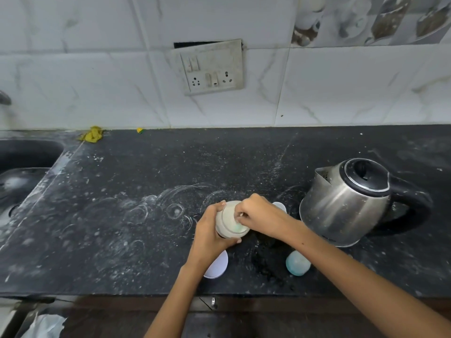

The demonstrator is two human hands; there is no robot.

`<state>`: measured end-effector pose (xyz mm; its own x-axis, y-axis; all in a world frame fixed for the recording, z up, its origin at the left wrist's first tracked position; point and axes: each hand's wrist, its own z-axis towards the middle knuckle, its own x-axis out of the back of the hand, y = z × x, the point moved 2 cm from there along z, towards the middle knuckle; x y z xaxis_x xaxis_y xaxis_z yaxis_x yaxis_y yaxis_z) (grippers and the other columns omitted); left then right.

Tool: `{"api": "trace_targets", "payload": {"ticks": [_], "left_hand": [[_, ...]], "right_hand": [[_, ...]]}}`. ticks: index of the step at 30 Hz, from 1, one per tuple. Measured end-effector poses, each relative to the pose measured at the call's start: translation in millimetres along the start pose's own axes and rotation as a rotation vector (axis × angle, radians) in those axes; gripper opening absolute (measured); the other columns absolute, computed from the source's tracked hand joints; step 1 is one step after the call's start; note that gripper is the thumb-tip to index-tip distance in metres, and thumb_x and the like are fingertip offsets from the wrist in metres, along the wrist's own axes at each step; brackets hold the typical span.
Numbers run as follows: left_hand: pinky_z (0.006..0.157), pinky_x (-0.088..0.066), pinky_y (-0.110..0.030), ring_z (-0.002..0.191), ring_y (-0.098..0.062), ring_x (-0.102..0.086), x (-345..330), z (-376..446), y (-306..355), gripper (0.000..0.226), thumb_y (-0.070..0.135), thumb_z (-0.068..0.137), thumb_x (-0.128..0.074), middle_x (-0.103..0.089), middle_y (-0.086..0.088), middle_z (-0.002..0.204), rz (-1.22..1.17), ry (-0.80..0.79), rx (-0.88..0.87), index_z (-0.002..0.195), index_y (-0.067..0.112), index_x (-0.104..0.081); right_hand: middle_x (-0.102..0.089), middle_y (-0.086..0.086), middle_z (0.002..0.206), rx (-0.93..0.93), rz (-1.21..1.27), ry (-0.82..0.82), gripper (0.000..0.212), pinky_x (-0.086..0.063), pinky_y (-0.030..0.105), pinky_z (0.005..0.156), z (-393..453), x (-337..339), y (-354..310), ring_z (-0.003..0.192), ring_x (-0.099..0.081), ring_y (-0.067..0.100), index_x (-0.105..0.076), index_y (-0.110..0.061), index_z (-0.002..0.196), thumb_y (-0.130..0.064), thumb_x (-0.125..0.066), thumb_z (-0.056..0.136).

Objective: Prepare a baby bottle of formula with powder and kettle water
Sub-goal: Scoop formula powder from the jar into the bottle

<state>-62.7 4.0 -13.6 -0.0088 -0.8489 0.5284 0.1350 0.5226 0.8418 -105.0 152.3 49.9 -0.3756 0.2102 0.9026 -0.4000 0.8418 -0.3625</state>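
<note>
My left hand grips a cream powder jar and holds it just above the black counter, its open mouth tilted toward me. My right hand reaches into the mouth, fingers pinched on a pale green scoop that is mostly hidden inside. A white round lid lies flat below my left wrist. A translucent blue-green bottle part stands under my right forearm. A white rounded object peeks out behind my right hand. The steel kettle stands to the right, lid closed.
A sink is sunk into the counter at the far left. A yellow rag lies by the tiled wall. A switch and socket plate hangs on the wall. White powder marks cover the counter. The counter's front edge runs just below the lid.
</note>
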Motion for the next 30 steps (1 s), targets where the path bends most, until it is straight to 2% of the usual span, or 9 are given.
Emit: {"api": "trace_targets", "payload": {"ticks": [3, 5, 9, 13, 16, 19, 21, 24, 30], "left_hand": [[0.094, -0.039, -0.01, 0.12, -0.005, -0.052, 0, 0, 0, 0.084, 0.029, 0.051, -0.091, -0.053, 0.011, 0.134, -0.005, -0.005, -0.008, 0.122, 0.019, -0.048], [0.095, -0.038, -0.01, 0.121, -0.006, -0.052, 0, 1, 0, 0.084, 0.027, 0.05, -0.092, -0.054, 0.009, 0.135, -0.011, -0.008, -0.02, 0.122, 0.017, -0.049], [0.098, -0.037, -0.009, 0.122, -0.005, -0.051, -2, 1, 2, 0.085, 0.023, 0.05, -0.092, -0.053, 0.009, 0.136, -0.006, -0.02, -0.048, 0.123, 0.017, -0.049], [0.098, -0.037, -0.009, 0.121, -0.004, -0.051, -4, 0, 4, 0.083, 0.02, 0.05, -0.092, -0.053, 0.007, 0.135, -0.012, -0.024, -0.067, 0.122, 0.018, -0.05], [0.095, -0.036, -0.006, 0.119, -0.005, -0.052, -5, 0, 6, 0.082, 0.02, 0.051, -0.091, -0.054, 0.005, 0.133, -0.009, -0.022, -0.071, 0.123, 0.016, -0.051], [0.095, -0.034, -0.004, 0.119, -0.007, -0.052, -6, 0, 7, 0.082, 0.02, 0.051, -0.091, -0.054, 0.004, 0.134, -0.007, -0.018, -0.069, 0.122, 0.016, -0.051], [0.094, -0.033, -0.002, 0.12, -0.008, -0.051, -6, 0, 7, 0.083, 0.02, 0.051, -0.092, -0.054, 0.002, 0.134, -0.01, -0.008, -0.057, 0.123, 0.014, -0.051], [0.092, -0.033, 0.0, 0.12, -0.008, -0.052, -3, 2, 6, 0.084, 0.022, 0.048, -0.093, -0.055, 0.003, 0.134, -0.028, 0.012, -0.023, 0.122, 0.012, -0.053], [0.095, -0.04, -0.008, 0.118, -0.007, -0.054, 1, 2, 2, 0.085, 0.025, 0.046, -0.094, -0.057, 0.006, 0.131, -0.044, 0.048, 0.012, 0.12, 0.014, -0.053]], "right_hand": [[-0.065, 0.016, 0.106, -0.018, -0.09, -0.048, 0.029, -0.05, 0.036, 0.077, -4, 2, 1, 0.096, -0.061, 0.033, -0.07, -0.012, 0.11, -0.002, -0.049, 0.091], [-0.061, 0.017, 0.106, 0.043, -0.166, -0.058, 0.027, -0.037, 0.031, 0.073, -9, 4, -5, 0.098, -0.056, 0.034, -0.066, -0.006, 0.112, -0.003, -0.045, 0.095], [-0.03, 0.001, 0.068, 0.047, -0.373, -0.078, 0.019, -0.019, 0.027, 0.049, -15, 6, -17, 0.077, -0.041, 0.025, -0.05, -0.011, 0.083, 0.008, -0.051, 0.081], [-0.021, -0.002, 0.063, 0.11, -0.382, -0.091, 0.037, -0.015, 0.028, 0.048, -17, -1, -15, 0.067, -0.034, 0.024, -0.031, -0.017, 0.062, 0.01, -0.055, 0.071], [-0.04, 0.0, 0.065, 0.075, -0.197, -0.078, 0.025, -0.028, 0.028, 0.052, -17, -8, -5, 0.066, -0.041, 0.023, -0.052, -0.014, 0.062, 0.007, -0.056, 0.074], [-0.074, 0.005, 0.088, 0.038, 0.036, -0.026, 0.024, -0.05, 0.022, 0.069, -18, -5, 0, 0.084, -0.067, 0.021, -0.078, -0.011, 0.09, 0.004, -0.061, 0.082], [-0.078, 0.007, 0.088, -0.005, 0.183, 0.028, 0.023, -0.05, 0.011, 0.068, -19, 0, 1, 0.084, -0.072, 0.016, -0.079, -0.009, 0.088, 0.005, -0.063, 0.081], [-0.076, 0.006, 0.077, -0.134, 0.404, 0.145, 0.017, -0.053, 0.012, 0.062, -22, 4, 9, 0.063, -0.068, -0.003, -0.08, -0.009, 0.084, 0.004, -0.07, 0.079], [-0.077, 0.01, 0.079, -0.27, 0.766, 0.413, 0.008, -0.06, 0.021, 0.065, -39, 1, 28, 0.076, -0.075, 0.023, -0.079, -0.007, 0.082, -0.001, -0.079, 0.077]]}}
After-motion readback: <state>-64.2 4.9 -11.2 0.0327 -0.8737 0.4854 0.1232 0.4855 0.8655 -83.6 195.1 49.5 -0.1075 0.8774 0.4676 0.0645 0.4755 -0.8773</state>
